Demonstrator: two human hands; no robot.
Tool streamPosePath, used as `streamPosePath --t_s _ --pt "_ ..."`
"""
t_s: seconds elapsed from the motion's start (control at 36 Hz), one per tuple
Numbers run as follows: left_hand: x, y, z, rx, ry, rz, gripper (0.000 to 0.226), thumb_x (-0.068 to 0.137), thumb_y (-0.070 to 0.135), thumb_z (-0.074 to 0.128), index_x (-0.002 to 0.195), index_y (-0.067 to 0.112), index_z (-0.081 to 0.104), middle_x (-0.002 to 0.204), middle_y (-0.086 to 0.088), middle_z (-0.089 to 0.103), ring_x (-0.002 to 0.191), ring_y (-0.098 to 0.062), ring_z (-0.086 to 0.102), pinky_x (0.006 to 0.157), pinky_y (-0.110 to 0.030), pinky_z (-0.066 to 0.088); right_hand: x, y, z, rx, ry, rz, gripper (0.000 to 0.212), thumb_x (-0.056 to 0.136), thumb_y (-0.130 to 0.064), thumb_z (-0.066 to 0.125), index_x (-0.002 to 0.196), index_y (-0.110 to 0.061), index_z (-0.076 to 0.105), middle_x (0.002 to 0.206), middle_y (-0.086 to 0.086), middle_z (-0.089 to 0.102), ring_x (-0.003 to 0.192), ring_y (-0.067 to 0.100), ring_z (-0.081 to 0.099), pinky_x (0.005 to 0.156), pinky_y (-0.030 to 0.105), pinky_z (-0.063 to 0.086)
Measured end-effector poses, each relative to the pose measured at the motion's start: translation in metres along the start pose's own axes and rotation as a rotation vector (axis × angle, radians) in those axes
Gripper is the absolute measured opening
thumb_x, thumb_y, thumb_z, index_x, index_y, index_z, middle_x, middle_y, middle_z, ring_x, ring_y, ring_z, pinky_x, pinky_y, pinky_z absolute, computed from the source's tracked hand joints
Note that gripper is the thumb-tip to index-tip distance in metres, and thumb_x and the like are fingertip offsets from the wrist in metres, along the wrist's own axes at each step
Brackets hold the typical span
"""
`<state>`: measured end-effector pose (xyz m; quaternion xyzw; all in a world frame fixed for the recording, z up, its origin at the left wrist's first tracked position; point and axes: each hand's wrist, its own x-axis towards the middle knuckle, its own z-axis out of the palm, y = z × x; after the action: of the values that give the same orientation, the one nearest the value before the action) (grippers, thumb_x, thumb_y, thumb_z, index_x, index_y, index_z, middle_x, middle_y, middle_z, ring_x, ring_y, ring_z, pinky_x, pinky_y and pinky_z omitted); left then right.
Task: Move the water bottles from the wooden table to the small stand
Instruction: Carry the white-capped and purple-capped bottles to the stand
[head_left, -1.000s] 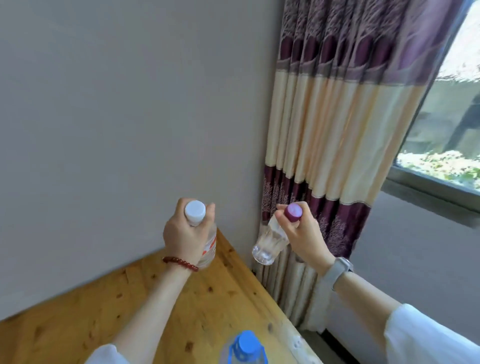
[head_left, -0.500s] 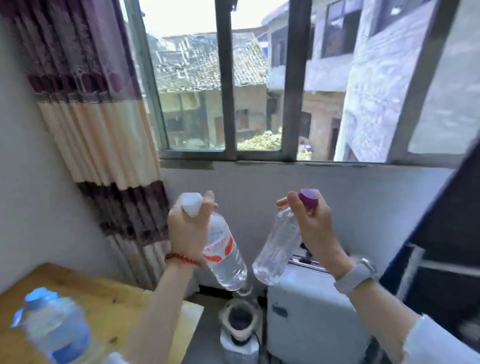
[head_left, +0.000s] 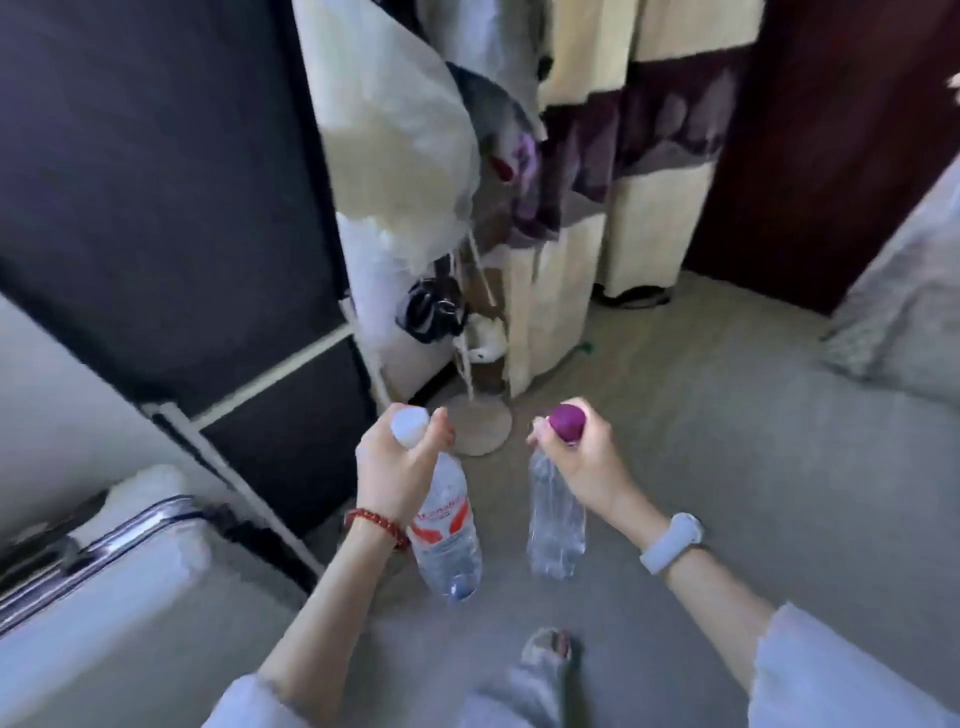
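Observation:
My left hand (head_left: 397, 470) grips the neck of a clear water bottle (head_left: 449, 540) with a white cap and a red-and-white label; the bottle hangs down over the grey floor. My right hand (head_left: 582, 460) grips a second clear bottle (head_left: 555, 525) just under its purple cap, and this one also hangs down. The two bottles are side by side, a little apart, in front of my body. The wooden table is out of view, and I cannot tell which object is the small stand.
A white suitcase (head_left: 104, 597) with a metal handle sits at lower left beside a dark cabinet (head_left: 156, 182). A coat rack with a round base (head_left: 475, 426) and hanging bags stands ahead, with curtains (head_left: 623, 156) behind it. A bed edge (head_left: 904, 312) lies at right. My foot (head_left: 545, 649) is on the grey floor.
My view has swung from the table and window round to the room's floor and coat rack. Both hands still hold their bottles, which now hang lower.

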<state>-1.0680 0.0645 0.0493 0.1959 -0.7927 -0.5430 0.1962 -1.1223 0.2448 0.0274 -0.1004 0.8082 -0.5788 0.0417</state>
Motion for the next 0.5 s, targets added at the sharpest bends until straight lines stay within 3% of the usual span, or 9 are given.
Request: streamPosePath --t_s 0.08,0.19,0.28,0.39,0.5 --pt "0.04 0.021 0.103 0.015 -0.149 0.04 0.03 0.074 0.04 0.063 0.061 0.016 0.053 0.061 -0.003 0.062 0.063 -0.024 0.057 0.066 -0.037 0.048 0.044 0.033 -0.071 -0.066 0.139 0.068 0.02 0.076 -0.041 0.058 0.071 -0.028 0.044 0.079 0.021 0.068 0.076 0.037 0.064 0.072 0.045 0.05" --pt "0.077 0.059 0.23 0.023 -0.319 0.109 0.033 0.076 0.035 0.063 0.065 0.005 0.055 0.064 -0.011 0.062 0.064 -0.028 0.055 0.063 -0.031 0.044 0.091 0.063 -0.168 -0.16 0.311 0.169 0.03 0.067 -0.057 0.05 0.072 -0.028 0.044 0.079 0.016 0.07 0.076 0.034 0.064 0.074 0.044 0.052" --pt "0.094 0.092 0.319 -0.005 -0.455 0.16 0.041 0.072 0.039 0.061 0.068 -0.001 0.053 0.069 -0.021 0.063 0.064 -0.026 0.053 0.063 -0.036 0.044 0.113 0.085 -0.243 -0.196 0.441 0.236 0.024 0.072 -0.049 0.055 0.072 -0.029 0.044 0.079 0.016 0.071 0.077 0.033 0.065 0.074 0.047 0.052" --pt "0.102 0.13 0.429 -0.045 -0.644 0.211 0.051 0.063 0.051 0.053 0.067 0.001 0.055 0.067 -0.016 0.063 0.063 -0.025 0.054 0.061 -0.029 0.041 0.128 0.12 -0.335 -0.2 0.614 0.319 0.026 0.071 -0.051 0.055 0.07 -0.028 0.043 0.077 0.016 0.07 0.076 0.034 0.065 0.075 0.047 0.052" --pt "0.104 0.161 0.543 -0.04 -0.799 0.263 0.054 0.061 0.054 0.053 0.068 0.001 0.055 0.069 -0.014 0.065 0.063 -0.024 0.055 0.059 -0.025 0.04 0.146 0.167 -0.423 -0.23 0.735 0.392 0.023 0.08 -0.034 0.062 0.071 -0.023 0.045 0.075 0.016 0.07 0.073 0.034 0.065 0.073 0.047 0.052"
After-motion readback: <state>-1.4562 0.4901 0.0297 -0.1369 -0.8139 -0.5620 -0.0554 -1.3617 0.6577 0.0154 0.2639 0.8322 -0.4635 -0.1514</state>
